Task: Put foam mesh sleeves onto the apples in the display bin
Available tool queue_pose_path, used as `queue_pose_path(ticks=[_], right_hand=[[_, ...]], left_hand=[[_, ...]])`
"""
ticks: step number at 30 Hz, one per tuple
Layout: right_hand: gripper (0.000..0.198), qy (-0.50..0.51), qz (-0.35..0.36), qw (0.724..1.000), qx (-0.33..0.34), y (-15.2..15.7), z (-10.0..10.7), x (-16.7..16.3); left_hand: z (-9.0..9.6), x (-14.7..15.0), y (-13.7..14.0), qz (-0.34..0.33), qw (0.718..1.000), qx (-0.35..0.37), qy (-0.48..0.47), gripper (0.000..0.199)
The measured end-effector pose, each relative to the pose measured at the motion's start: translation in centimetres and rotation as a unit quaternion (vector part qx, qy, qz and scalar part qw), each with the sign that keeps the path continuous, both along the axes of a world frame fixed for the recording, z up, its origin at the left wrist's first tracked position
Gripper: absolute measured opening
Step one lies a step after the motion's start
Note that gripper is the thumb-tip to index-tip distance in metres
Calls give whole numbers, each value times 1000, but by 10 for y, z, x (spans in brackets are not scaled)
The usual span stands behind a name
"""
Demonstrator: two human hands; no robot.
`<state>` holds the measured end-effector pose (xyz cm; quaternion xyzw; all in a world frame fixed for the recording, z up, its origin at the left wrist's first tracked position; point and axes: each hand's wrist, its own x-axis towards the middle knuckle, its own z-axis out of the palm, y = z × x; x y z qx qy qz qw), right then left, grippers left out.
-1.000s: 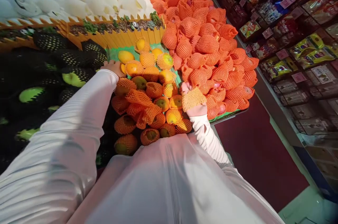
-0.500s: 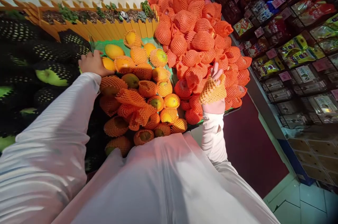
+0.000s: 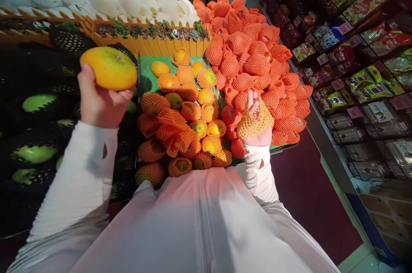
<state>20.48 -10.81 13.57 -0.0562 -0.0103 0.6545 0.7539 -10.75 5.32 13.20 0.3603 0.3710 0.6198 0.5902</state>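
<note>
My left hand is raised above the dark-netted fruit at the left, closed around the underside of a bare yellow mango. A yellow foam net sleeve is stretched around my right hand, palm up, with fingertips showing past its far edge. The fingers under the mesh are partly hidden. Between my hands lies a pile of mangoes, many in orange foam nets. One bare mango sits at the pile's far left. Several loose orange foam nets are bunched on top.
Fruits in red-orange nets are heaped at the right. Green fruits in black nets fill the left. A small yellow picket fence stands behind the mangoes, with white-wrapped fruits beyond. Snack racks line the right side.
My left hand has lifted a mango off the far left of the pile, up and toward me. My right hand stays near the red-orange heap with the net on it. The view has shifted slightly.
</note>
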Motion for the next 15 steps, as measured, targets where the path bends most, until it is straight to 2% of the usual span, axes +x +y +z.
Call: queue_pose_path(ticks=[1, 3, 5, 7, 10, 12, 15], right_hand=[[41, -103, -17, 994, -18, 2, 1, -7], [32, -215, 4, 976, -39, 5, 3, -24], [30, -246, 66, 965, -53, 8, 2, -43], [29, -240, 124, 961, -66, 9, -1, -61], [35, -245, 206, 944, -82, 9, -9, -78], [38, -267, 252, 925, -93, 6, -13, -83], [38, -297, 289, 905, -91, -1, -15, -85]], left_hand=[[7, 5, -21, -28, 999, -4, -17, 68], [12, 15, -59, -41, 998, -47, -33, 76], [7, 24, -90, -37, 996, -76, -41, 74], [-3, 32, -110, -37, 997, -57, -31, 69], [-19, 39, -126, -44, 998, 8, 32, 65], [-23, 41, -130, -50, 996, 18, 74, 63], [-21, 45, -131, -49, 990, -66, 111, 60]])
